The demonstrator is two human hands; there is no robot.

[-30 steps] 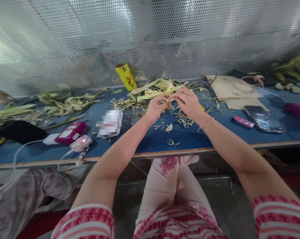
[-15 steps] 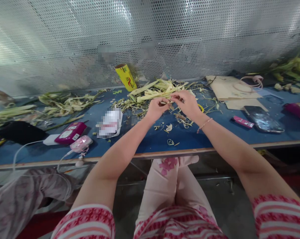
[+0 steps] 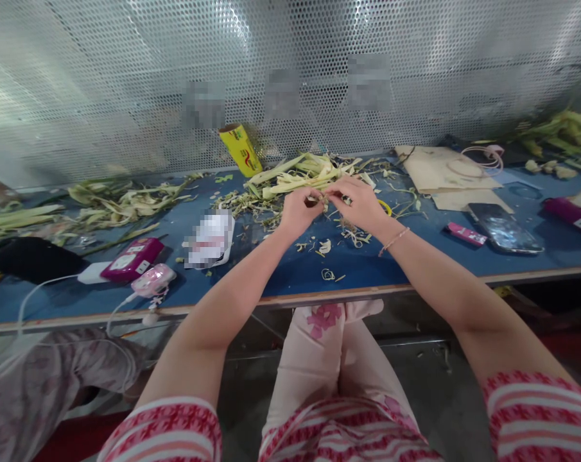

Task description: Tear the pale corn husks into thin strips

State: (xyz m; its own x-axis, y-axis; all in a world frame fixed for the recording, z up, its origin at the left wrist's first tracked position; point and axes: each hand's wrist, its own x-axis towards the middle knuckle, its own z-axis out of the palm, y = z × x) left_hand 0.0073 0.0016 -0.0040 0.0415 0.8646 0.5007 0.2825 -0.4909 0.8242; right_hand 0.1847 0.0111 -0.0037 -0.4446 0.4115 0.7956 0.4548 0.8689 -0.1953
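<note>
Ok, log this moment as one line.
left hand: pinching plant piece | right hand: pinching same piece | where: over blue table, near side of leaf-strip pile

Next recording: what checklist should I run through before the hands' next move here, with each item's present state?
1. Both hands engaged: left hand and right hand meet fingertip to fingertip above the table: ok.
2. Hold on the leaf strip: pinched from both sides: ok.
3. Condition of the strip: too small and blurred: cannot tell.
4. Leaf pile close by, just beyond the hands: ok.
5. Surface under the hands free of scraps: curls lie there: not ok.
6. Phone apart from the hands, off to the right: ok.
</note>
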